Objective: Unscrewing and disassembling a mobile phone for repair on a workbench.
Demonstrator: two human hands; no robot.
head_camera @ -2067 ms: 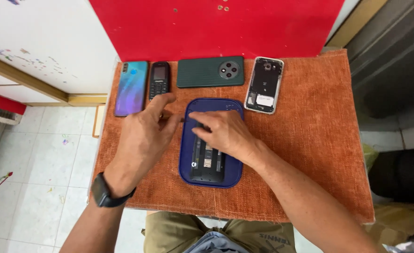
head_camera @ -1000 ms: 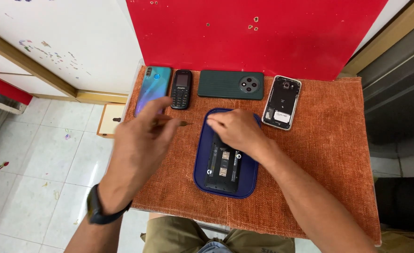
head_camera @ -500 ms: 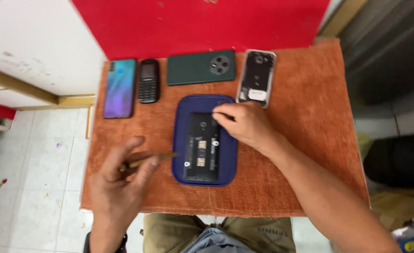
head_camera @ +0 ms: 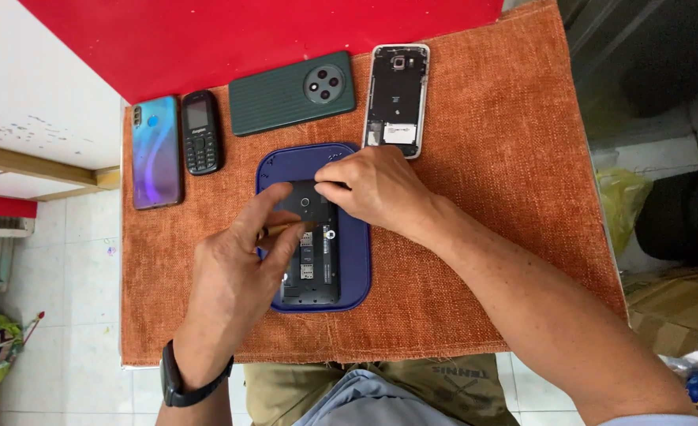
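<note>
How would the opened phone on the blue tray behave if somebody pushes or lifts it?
The opened phone looks flat and stiff, so it would probably slide rather than roll or tip. Its exposed inner parts seem fragile. The raised rim of the blue tray would likely stop it, and the right hand steadies its top edge.

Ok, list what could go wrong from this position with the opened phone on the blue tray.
1. The left hand holds a thin tool with its tip over the bare internals of the opened phone; a slip could scratch a part.
2. The right hand steadies only the phone's top end, so it might slide inside the blue tray.
3. Any small part lifted out could roll off the tray and vanish in the coarse orange cloth.
</note>
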